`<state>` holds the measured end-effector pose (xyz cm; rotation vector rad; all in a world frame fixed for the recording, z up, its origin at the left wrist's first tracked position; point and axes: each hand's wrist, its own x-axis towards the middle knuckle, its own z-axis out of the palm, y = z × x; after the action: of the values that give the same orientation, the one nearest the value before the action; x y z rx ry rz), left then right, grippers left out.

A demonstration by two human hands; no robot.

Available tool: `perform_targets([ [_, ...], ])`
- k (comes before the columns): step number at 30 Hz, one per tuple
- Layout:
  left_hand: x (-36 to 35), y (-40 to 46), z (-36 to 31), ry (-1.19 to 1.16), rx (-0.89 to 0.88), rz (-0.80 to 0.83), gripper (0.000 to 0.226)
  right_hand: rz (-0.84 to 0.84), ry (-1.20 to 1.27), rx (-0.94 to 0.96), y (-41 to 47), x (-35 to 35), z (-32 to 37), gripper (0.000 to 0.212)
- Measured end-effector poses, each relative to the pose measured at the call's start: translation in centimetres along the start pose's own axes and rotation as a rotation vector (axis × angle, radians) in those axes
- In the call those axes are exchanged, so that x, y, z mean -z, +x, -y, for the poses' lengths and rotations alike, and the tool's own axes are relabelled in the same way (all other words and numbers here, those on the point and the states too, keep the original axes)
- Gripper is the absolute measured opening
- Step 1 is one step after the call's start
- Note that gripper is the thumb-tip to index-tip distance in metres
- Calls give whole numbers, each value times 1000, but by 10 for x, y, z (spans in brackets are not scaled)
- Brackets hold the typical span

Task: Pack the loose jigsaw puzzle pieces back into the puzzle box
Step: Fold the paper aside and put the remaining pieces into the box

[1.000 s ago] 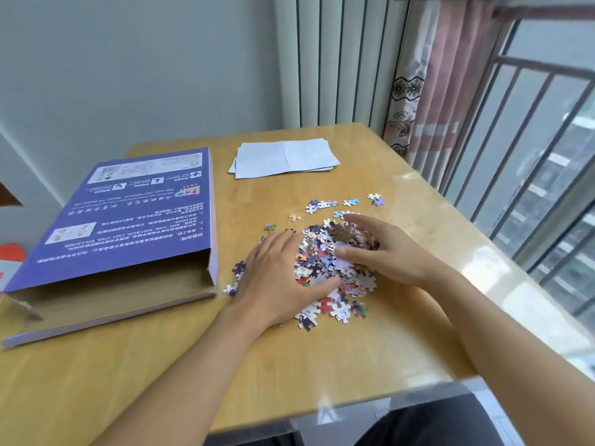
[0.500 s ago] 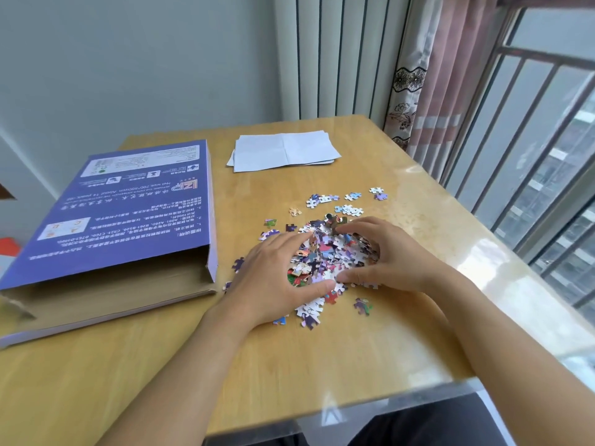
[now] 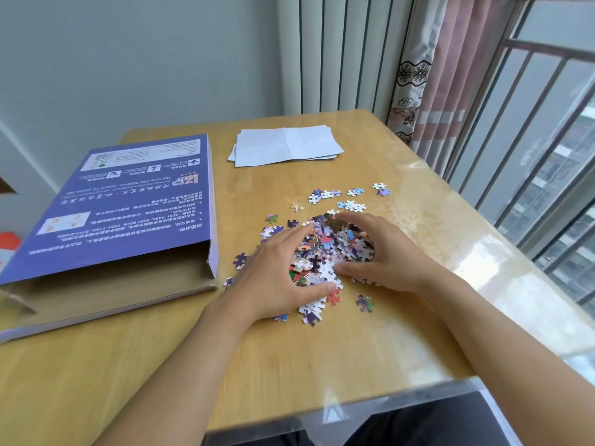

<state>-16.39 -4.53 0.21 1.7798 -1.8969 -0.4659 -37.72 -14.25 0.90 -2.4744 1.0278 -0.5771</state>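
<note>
A heap of colourful jigsaw pieces lies in the middle of the wooden table. My left hand cups its left side, thumb along the near edge and fingers over the top. My right hand curls round its right side, hiding the pieces under the palm. The flat purple puzzle box lies to the left, its open brown end facing me. Stray pieces lie beyond the heap, and one more piece sits near my right wrist.
Folded white paper sheets lie at the far side of the table. A curtain and window bars run along the right. The near table edge is just below my forearms.
Both hands have drawn closer together, pushing the spread pieces into a tighter, taller heap. A few pieces were left behind on the table near my wrists.
</note>
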Motion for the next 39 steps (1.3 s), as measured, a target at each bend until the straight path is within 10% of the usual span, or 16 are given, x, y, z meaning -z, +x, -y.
perform_targets([
  [8, -2, 3, 5, -81, -1, -44, 101, -83, 56, 42, 1, 0, 0, 41],
  [22, 1, 5, 1, -205, -80, -301, 61, -328, 261, -82, 20, 6, 19, 38],
  [31, 66, -23, 8, -136, -164, -471, 30, -283, 1247, -446, 57, 3, 74, 36],
  [39, 151, -93, 106, 434, 277, -197, 78, -172, 1310, -445, 69, -13, 108, 35],
])
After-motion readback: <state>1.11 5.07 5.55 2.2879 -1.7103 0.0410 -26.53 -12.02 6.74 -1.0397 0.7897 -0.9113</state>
